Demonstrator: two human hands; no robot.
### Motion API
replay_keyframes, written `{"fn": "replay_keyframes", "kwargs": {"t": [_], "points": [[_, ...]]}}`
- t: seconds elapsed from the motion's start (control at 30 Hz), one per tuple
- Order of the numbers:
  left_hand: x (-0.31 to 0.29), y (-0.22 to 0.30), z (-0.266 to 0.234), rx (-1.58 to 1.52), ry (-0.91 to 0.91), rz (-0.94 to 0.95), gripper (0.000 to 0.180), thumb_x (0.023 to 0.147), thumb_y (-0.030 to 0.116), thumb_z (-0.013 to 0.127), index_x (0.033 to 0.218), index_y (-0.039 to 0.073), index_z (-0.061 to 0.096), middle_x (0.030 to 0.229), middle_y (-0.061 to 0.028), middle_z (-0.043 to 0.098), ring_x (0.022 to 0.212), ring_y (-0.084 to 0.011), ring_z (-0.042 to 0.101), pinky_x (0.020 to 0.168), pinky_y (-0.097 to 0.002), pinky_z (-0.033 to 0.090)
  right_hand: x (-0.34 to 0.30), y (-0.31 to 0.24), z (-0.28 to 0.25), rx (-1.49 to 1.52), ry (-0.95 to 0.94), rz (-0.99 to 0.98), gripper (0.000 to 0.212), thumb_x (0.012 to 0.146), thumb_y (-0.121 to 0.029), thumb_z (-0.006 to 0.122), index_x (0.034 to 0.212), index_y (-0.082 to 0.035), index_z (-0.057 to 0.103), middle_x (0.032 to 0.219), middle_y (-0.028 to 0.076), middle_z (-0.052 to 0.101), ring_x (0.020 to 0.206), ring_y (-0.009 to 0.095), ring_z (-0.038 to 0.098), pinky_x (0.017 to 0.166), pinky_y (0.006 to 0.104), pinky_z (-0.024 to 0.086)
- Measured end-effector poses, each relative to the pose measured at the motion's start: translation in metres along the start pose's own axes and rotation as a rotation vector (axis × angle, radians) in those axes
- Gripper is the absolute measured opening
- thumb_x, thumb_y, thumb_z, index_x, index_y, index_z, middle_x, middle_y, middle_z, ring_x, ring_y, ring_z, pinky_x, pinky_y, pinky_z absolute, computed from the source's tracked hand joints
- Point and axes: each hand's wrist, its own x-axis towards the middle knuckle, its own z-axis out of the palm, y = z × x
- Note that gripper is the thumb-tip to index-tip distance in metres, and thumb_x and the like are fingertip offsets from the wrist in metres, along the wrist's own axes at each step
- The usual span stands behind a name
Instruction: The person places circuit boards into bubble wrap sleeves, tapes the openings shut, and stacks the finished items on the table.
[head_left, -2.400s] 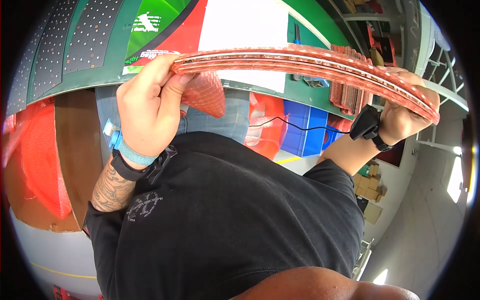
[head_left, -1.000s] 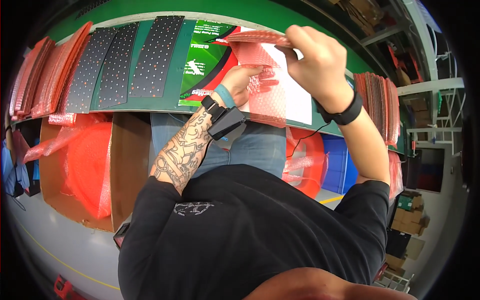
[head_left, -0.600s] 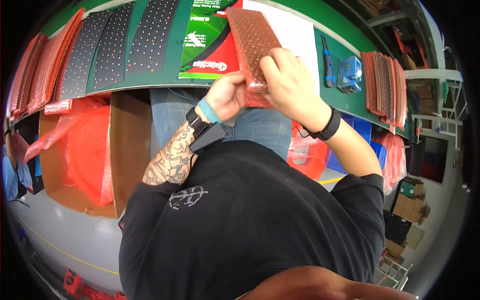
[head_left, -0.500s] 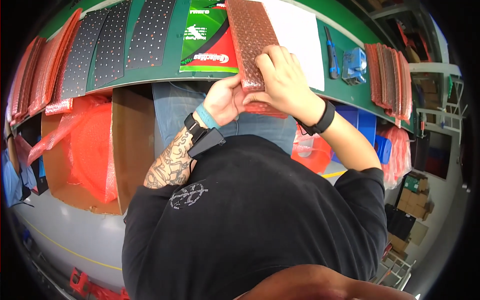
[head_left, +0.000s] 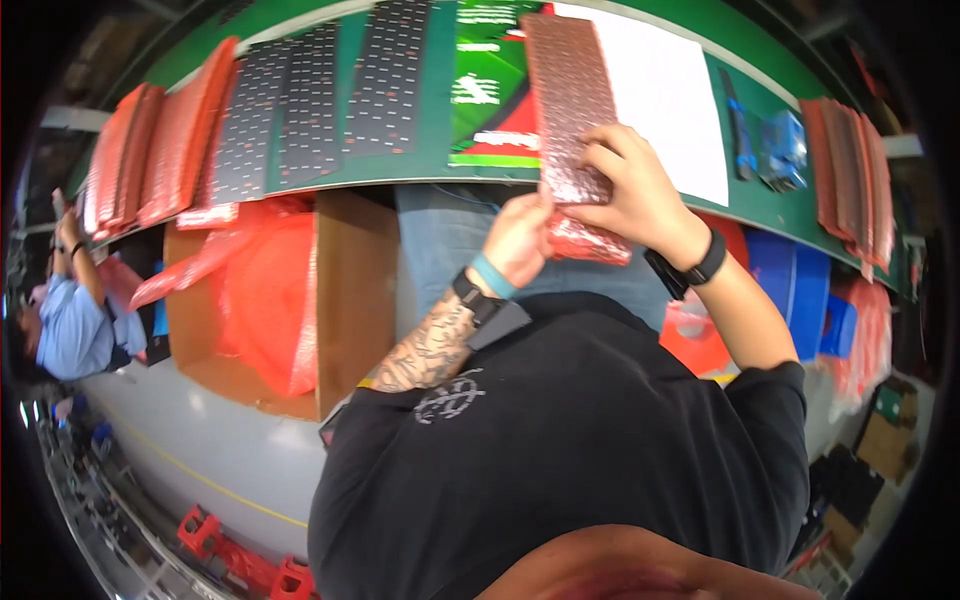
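A long, flat package in red bubble wrap [head_left: 572, 85] lies over the table's near edge, its near end hanging out above my lap. My left hand [head_left: 518, 240] grips the lower left corner, its fingers partly hidden by the wrap. From the right, my right hand [head_left: 645, 195] bends its fingers over the top face, with the thumb across the near end. A loose flap of bubble wrap shows below that thumb. Beneath the package are a green and red printed sheet [head_left: 490, 105] and a white sheet [head_left: 675, 110]. What the wrap encloses looks dark and cannot be made out.
Three dark dotted panels [head_left: 310, 100] lie left on the green table, beside wrapped packages [head_left: 185, 150]. At right are a blue cutter knife [head_left: 738, 125], a small blue box [head_left: 783, 150] and more wrapped packages [head_left: 845, 180]. A cardboard box [head_left: 350, 300] with red bubble wrap stands below. Another person [head_left: 80, 310] is far left.
The view has swung left, so the scene sits further right. Both hands keep hold of the package; the left hand's fingers have closed more around its lower corner.
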Motion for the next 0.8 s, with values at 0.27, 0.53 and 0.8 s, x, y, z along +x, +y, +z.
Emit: {"fn": "replay_keyframes", "kwargs": {"t": [0.27,0.53,0.8], "points": [[-0.004,0.009,0.019,0.036,0.009,0.000,0.033,0.108,0.025,0.049,0.114,-0.005,0.061,0.106,-0.0127,0.070,0.095,-0.0210,0.072,0.084,-0.0350,0.060,0.017,-0.010,-0.004,0.017,0.052,0.077,0.041,0.064,-0.014,0.087,0.097,-0.004,0.064,0.113,0.015,0.062,0.106,0.036,0.060,0.089,0.0418,0.051],[0.008,0.007,0.010,0.110,0.007,-0.002,0.024,0.105,0.013,0.052,0.114,-0.007,0.062,0.103,-0.0119,0.071,0.091,-0.0192,0.070,0.080,-0.0328,0.057,0.224,-0.033,0.068,0.152,-0.406,0.465,0.062,0.086,-0.062,0.069,0.086,0.000,0.072,0.081,0.019,0.070,0.072,0.027,0.069,0.065,0.0419,0.054],[-0.009,0.019,0.037,0.146,0.067,0.155,0.024,0.101,0.010,0.060,0.120,-0.005,0.061,0.107,-0.0123,0.070,0.092,-0.0186,0.068,0.076,-0.0338,0.054,0.266,-0.043,0.116,0.031,-0.221,0.647,0.060,0.079,-0.058,0.078,0.104,-0.003,0.076,0.109,0.016,0.074,0.107,0.032,0.069,0.092,0.0422,0.055]]}}
